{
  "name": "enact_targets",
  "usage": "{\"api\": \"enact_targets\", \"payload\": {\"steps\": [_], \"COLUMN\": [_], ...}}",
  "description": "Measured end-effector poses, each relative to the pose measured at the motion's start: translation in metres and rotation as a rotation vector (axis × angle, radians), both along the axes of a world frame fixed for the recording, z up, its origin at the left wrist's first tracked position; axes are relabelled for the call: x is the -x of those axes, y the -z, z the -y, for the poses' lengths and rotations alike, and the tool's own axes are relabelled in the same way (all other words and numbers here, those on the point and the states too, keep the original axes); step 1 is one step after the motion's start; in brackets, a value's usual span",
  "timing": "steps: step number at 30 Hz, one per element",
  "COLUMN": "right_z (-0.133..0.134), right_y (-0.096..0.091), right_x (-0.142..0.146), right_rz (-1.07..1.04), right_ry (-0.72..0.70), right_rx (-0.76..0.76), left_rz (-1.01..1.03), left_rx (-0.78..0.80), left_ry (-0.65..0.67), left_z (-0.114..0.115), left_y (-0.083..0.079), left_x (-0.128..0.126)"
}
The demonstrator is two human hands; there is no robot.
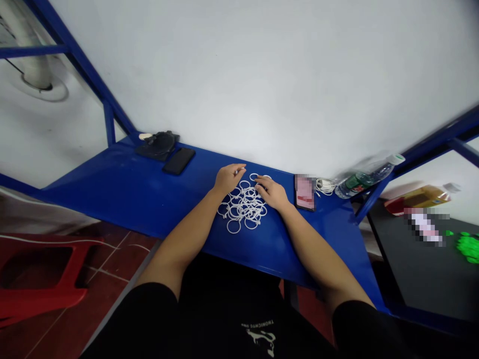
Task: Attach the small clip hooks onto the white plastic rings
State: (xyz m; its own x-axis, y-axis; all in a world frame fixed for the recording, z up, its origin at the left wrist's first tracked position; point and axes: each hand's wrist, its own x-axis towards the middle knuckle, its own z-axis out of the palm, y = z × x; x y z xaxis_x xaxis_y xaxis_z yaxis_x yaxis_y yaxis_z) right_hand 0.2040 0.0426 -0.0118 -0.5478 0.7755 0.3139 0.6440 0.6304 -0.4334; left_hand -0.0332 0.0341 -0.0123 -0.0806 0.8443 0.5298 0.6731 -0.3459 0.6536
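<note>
Two hands over a heap of white rings

A pile of white rings [245, 205] lies in the middle of the blue surface [123, 179], its loops overlapping, a few with small nubs on them. Taking the pile as the centre of the dial, the left hand [227, 178] is at 11 o'clock, its fingers pinched together on a small white piece [237, 171], too small to make out as a ring or part of one. The right hand [273, 193] is at 2 o'clock, fingers bent down over the edge of the pile; whether they grip a ring or only rest there, I cannot tell.

At 10 o'clock lies a black phone [179, 161], with a crumpled black item [159, 145] just beyond it. Just short of 3 o'clock come a phone with a pink screen [305, 192], near the right hand, then a coiled white cable [325, 187] and a clear bottle [368, 175] lying tilted. Farther out, around 3 o'clock, a dark grey surface [419, 269] carries an amber bottle [419, 198] and a green cluster [468, 247]. Between 8 and 9 o'clock, a red stool [71, 267] stands on the tiled floor [108, 279]
</note>
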Motion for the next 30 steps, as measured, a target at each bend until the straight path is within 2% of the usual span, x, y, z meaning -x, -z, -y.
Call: {"api": "enact_targets", "payload": {"steps": [3,7,15,18,22,25,30], "right_z": [0.0012,-0.0007,-0.0012,-0.0011,-0.0018,-0.0019,-0.0037], "right_y": [-0.0012,0.0010,0.0026,0.0026,0.0040,0.0039,0.0045], "right_x": [0.0023,0.0007,-0.0022,-0.0025,-0.0020,-0.0015,-0.0024], "right_rz": [0.062,0.046,-0.068,-0.075,0.035,0.072,0.010], "right_ry": [0.001,-0.010,0.114,0.071,-0.018,-0.008,0.019], "right_rx": [0.023,0.027,-0.054,-0.063,-0.005,0.021,0.022], "left_rz": [-0.015,-0.042,-0.065,-0.064,-0.041,-0.025,-0.018], "left_rx": [-0.005,0.012,0.042,0.051,0.054,0.055,0.060], "left_ry": [-0.014,-0.008,0.004,0.008,0.029,0.038,0.036], "left_z": [0.0005,0.0014,0.0017,0.0014,0.0002,-0.0006,-0.0010], "left_y": [-0.0004,-0.0016,-0.0020,-0.0012,0.0010,0.0029,0.0036], "left_x": [0.0001,-0.0009,-0.0022,-0.0026,-0.0021,-0.0014,-0.0019]}}
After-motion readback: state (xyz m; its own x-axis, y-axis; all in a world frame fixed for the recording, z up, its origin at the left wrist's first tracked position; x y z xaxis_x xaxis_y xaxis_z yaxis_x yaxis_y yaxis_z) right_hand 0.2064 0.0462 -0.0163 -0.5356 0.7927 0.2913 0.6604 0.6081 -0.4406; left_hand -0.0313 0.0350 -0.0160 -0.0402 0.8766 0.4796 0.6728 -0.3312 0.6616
